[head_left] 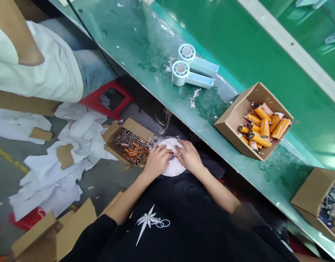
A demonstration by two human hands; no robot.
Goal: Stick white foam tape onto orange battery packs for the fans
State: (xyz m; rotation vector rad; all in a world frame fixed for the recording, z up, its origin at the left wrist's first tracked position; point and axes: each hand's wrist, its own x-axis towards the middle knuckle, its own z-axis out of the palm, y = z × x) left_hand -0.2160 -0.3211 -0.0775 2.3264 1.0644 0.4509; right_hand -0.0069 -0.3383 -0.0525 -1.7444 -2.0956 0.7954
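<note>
A white round disc (pixel 174 169) in clear, crinkled plastic lies in my lap, against my black shirt. My left hand (pixel 158 160) rests on its left side, with fingers curled in toward the middle. From the other side my right hand (pixel 189 156) grips it, and the fingertips of both hands almost meet over its centre. A small dark spot shows between the fingertips, too small to name. Just left of the disc, an open cardboard box (pixel 110 135) holds many small metal-ended parts and orange pieces.
On the green workbench (pixel 145 47) stand two light-blue handheld fan housings (pixel 180 74). A cardboard box (pixel 229 128) holds orange wrapped battery cells (pixel 264 127); another box (pixel 304 193) holds circuit boards. A person in white (pixel 55 69) sits at left near a red stool (pixel 123 100). White sheets (pixel 52 178) litter the floor.
</note>
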